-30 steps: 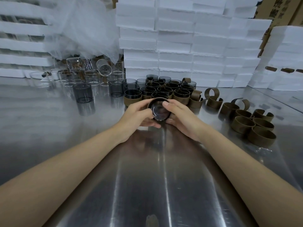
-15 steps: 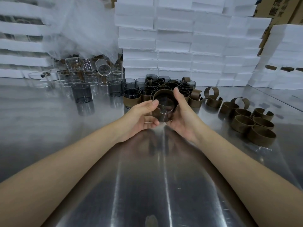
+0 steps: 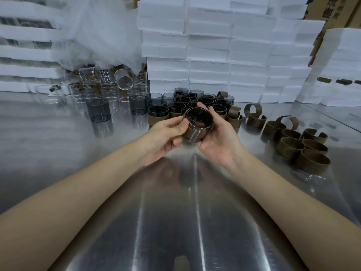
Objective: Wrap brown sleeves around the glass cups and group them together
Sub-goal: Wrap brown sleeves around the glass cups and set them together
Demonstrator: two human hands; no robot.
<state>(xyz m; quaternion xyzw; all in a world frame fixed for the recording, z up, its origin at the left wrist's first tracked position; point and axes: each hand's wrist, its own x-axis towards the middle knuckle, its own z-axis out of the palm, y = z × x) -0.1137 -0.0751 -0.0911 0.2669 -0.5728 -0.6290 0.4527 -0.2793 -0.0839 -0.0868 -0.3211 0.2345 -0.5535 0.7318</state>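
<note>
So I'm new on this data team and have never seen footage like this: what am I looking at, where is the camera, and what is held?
No machine here: the grips are a person's bare hands. The picture comes from a camera worn on the head, looking forward and down. The left hand and right hand together hold a smoky glass cup with a brown sleeve round it, above a shiny metal table. Behind them stands a cluster of sleeved cups; bare cups stand to the left, loose sleeves lie to the right, white foam boxes are stacked at the back.
</note>
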